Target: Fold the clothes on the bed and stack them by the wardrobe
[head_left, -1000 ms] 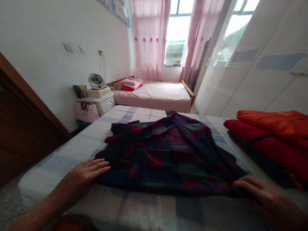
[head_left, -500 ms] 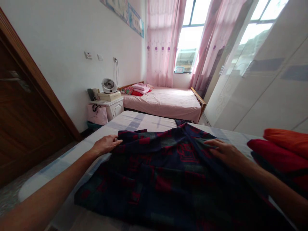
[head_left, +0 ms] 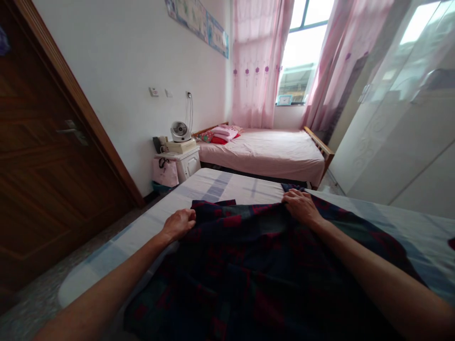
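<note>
A dark garment point(head_left: 234, 265), navy with red and green patches, is spread over a bed point(head_left: 245, 182) with a white and blue-striped sheet. I cannot make out what kind of garment it is. My left hand point(head_left: 179, 224) is closed on its far left corner. Further right, my right hand point(head_left: 301, 206) pinches the far edge, where a small dark fold pokes out beyond the fingers. Between the hands the far edge runs nearly straight. The near part of the cloth is in shadow, and my right forearm covers some of it.
Behind stands a second bed point(head_left: 266, 151) with a pink sheet and folded bedding point(head_left: 225, 132). A white bedside cabinet point(head_left: 188, 163) carries a fan point(head_left: 180, 131). At the left is a brown door point(head_left: 46, 156); at the right, a glossy white wardrobe point(head_left: 391, 142).
My right hand has moved left along the garment and closed on its far edge. My left hand stays at the left corner. The view has turned left, so the red and orange pile is nearly out of sight.
</note>
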Available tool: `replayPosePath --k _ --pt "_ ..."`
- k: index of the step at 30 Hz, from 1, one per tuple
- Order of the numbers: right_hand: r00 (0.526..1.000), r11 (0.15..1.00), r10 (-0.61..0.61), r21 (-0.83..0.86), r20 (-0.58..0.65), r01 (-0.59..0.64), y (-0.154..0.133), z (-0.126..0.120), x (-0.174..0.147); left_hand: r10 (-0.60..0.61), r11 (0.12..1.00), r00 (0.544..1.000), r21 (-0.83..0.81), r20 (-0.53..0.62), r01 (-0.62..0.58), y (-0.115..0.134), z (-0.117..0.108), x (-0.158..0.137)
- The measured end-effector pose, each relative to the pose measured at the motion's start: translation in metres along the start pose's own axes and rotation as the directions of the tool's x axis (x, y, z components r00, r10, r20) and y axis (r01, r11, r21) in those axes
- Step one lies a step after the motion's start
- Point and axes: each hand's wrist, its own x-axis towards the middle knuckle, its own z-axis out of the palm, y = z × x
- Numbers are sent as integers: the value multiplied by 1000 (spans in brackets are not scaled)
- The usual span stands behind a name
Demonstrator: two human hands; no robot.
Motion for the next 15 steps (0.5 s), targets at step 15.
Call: replayPosePath --k 15 --pt "949 936 304 213 -83 -281 22 -35 11 43 970 849 -182 -527 -161 51 -93 47"
